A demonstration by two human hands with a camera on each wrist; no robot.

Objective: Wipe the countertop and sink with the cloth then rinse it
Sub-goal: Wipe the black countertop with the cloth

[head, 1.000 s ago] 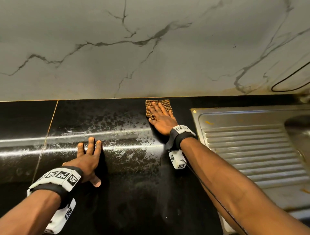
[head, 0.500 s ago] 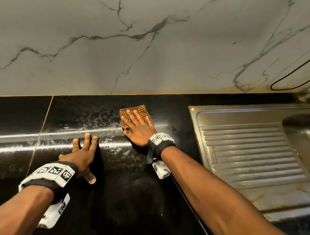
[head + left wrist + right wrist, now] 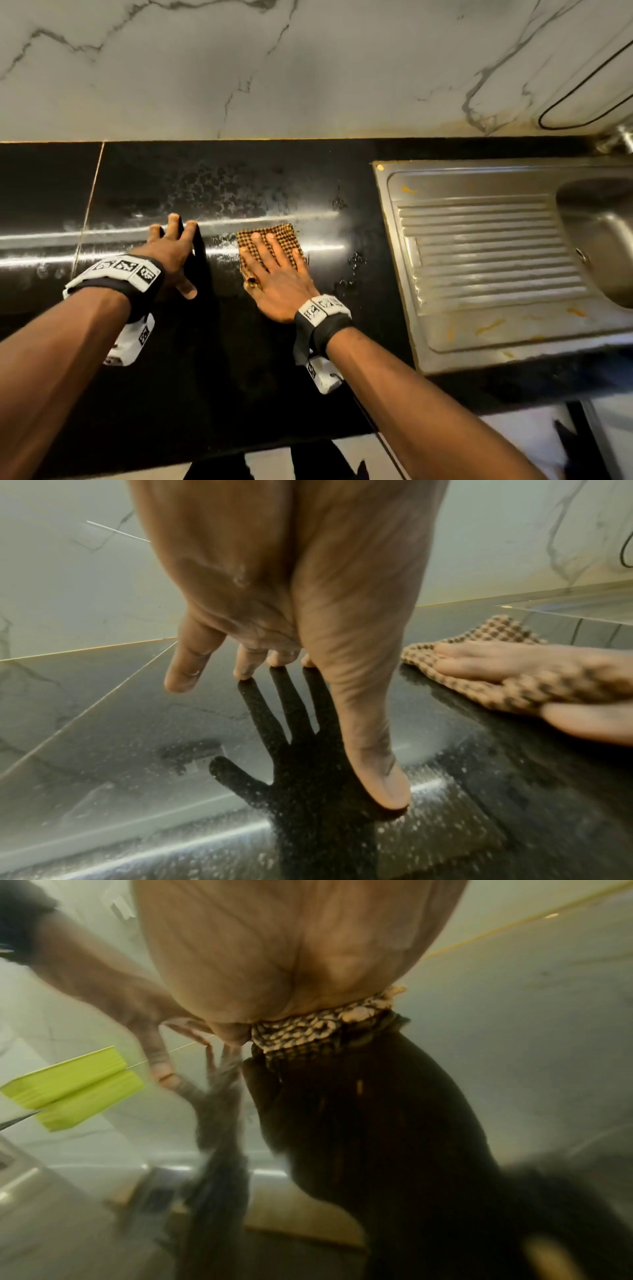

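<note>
The brown checked cloth (image 3: 270, 245), apparently folded, lies flat on the wet black countertop (image 3: 239, 359), left of the steel sink (image 3: 496, 260).

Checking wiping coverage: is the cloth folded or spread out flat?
Folded. The cloth is a compact pad scarcely wider than the right hand pressing it; the right wrist view shows bunched layers.

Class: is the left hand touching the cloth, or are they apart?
Apart. The head view shows bare black countertop between the left hand and the cloth.
</note>
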